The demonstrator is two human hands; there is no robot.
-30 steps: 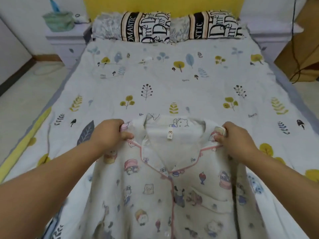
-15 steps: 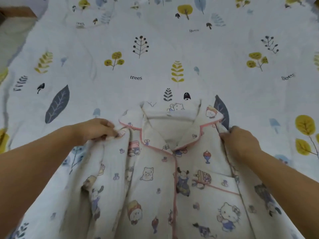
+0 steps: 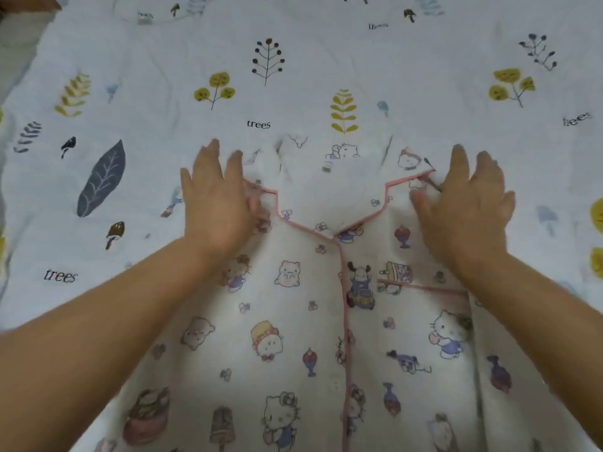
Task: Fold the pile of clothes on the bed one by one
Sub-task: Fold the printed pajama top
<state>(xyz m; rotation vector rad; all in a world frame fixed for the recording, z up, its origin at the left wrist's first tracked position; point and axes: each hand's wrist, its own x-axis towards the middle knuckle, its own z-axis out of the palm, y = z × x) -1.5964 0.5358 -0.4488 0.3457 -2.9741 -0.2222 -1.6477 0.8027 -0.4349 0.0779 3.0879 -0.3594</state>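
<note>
Head view: the shirt [image 3: 310, 321] lies face up on the bed [image 3: 163, 44], collar [image 3: 326, 177] away from the camera, pink piping down the front. Left hand [image 3: 218, 203] is spread flat over the left shoulder, fingers straight. Right hand [image 3: 466, 203] is spread flat on the right shoulder, beside the collar point. Both forearms cross the lower corners and cover the shirt's sides. Around it, the sheet shows leaf and tree prints and the word "trees".

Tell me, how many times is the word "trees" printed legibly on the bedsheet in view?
2 clear: one "trees" above the shirt collar, another beside the left forearm. Blurred prints at top and right edge may be more.
</note>
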